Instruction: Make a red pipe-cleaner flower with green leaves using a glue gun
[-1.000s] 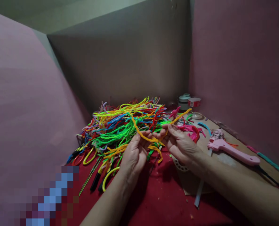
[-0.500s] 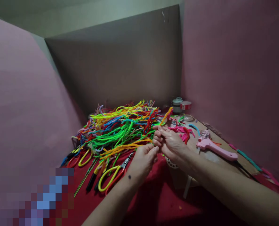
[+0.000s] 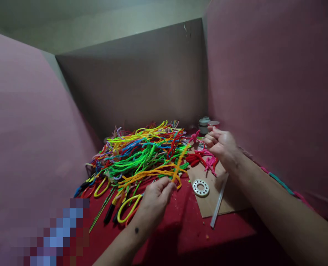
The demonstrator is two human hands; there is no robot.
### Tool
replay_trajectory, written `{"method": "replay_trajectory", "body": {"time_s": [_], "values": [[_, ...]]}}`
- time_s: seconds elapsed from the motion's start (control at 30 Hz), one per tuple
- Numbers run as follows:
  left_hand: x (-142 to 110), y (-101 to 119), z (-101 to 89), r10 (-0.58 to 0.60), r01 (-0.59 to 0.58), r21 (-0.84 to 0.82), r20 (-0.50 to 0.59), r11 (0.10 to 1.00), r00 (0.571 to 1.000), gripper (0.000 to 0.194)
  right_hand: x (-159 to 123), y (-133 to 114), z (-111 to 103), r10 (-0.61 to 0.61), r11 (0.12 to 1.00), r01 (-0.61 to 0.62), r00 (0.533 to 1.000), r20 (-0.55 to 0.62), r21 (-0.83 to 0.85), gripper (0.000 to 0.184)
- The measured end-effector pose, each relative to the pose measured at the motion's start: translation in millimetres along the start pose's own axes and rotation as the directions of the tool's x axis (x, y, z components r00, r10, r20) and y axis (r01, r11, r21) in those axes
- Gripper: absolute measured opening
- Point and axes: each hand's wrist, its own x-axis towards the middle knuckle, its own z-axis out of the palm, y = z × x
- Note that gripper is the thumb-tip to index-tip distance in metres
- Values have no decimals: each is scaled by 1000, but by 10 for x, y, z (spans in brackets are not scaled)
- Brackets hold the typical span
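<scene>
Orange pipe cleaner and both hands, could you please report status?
Left hand pinching orange pipe cleaner. Right hand raised, fingers curled, nothing visibly held. Scissors partly behind left hand.

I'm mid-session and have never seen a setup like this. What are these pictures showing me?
There is no machine here: these are a person's bare hands. Every picture comes from one camera worn on the head, looking forward and down. The left hand holds an orange fuzzy stem in its fingers. The right hand is raised, fingers curled; whether it holds anything I can't tell. On the red surface lie a heap of colourful stems and yellow-handled scissors. To the right, a cardboard sheet bears a white ring with holes and a translucent stick.
</scene>
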Motion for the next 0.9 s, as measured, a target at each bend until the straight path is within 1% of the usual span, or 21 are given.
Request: {"method": "replay_trajectory", "body": {"time_s": [0.03,0.07,0.1,0.13,0.17,0.2,0.23,0.27,0.3,0.33,0.37,0.4,0.43,0.47,0.5,0.57,0.63,0.7,0.8,0.83,0.9], "values": [[8,2,-45,86,-79,106,-64,991,994,24,-105,-22,30,-44,999,44,999,21,-17,32],[18,6,-77,165,-141,201,-105,969,981,26,-234,-19,64,-112,992,116,991,80,-54,27],[25,14,-93,225,-185,276,-123,943,967,27,-374,10,96,-236,929,297,935,265,-221,22],[29,26,-95,266,-213,333,-121,918,956,25,-513,62,120,-274,799,469,841,465,-377,18],[26,40,-84,299,-238,380,-109,894,948,22,-639,133,130,-222,618,623,723,654,-480,17],[17,55,-64,326,-261,424,-88,867,941,18,-743,215,124,-134,412,766,587,799,-494,22],[2,69,-41,348,-281,467,-63,838,935,15,-819,298,102,-36,213,873,456,889,-439,27],[-17,79,-21,365,-296,513,-36,806,930,16,-867,376,67,50,32,920,389,920,-391,32],[-39,81,-9,376,-307,561,-9,769,926,17,-892,440,24,97,-105,931,359,928,-349,31],[-62,74,-6,384,-314,609,17,728,923,19,-899,487,-23,138,-209,916,374,917,-343,26],[-85,56,-16,388,-319,653,41,688,921,20,-896,515,-68,160,-285,896,394,905,-340,20],[-108,27,-36,389,-321,689,62,650,919,20,-890,525,-109,180,-336,883,402,898,-328,17],[-132,-13,-65,387,-324,715,82,619,919,20,-884,521,-144,197,-370,875,403,894,-313,17],[-156,-62,-102,383,-330,732,102,596,918,20,-881,507,-174,214,-388,876,389,896,-287,18],[-181,-117,-143,379,-337,743,121,578,918,21,-883,488,-202,233,-392,882,369,900,-260,19],[-232,-237,-231,375,-355,753,155,554,914,23,-892,454,-261,274,-366,904,332,903,-221,19],[-281,-355,-322,373,-365,766,176,529,911,24,-894,440,-335,309,-337,915,328,893,-220,18],[-326,-455,-417,356,-358,786,189,504,915,24,-879,450,-418,336,-329,915,343,877,-232,16],[-369,-556,-575,321,-324,822,183,468,929,22,-830,489,-514,353,-350,905,366,861,-242,15],[-373,-578,-632,303,-305,832,175,464,937,22,-812,504,-532,354,-366,896,383,853,-251,16],[-363,-611,-744,258,-259,848,151,462,954,22,-781,539,-541,358,-406,870,433,827,-280,20]]}}
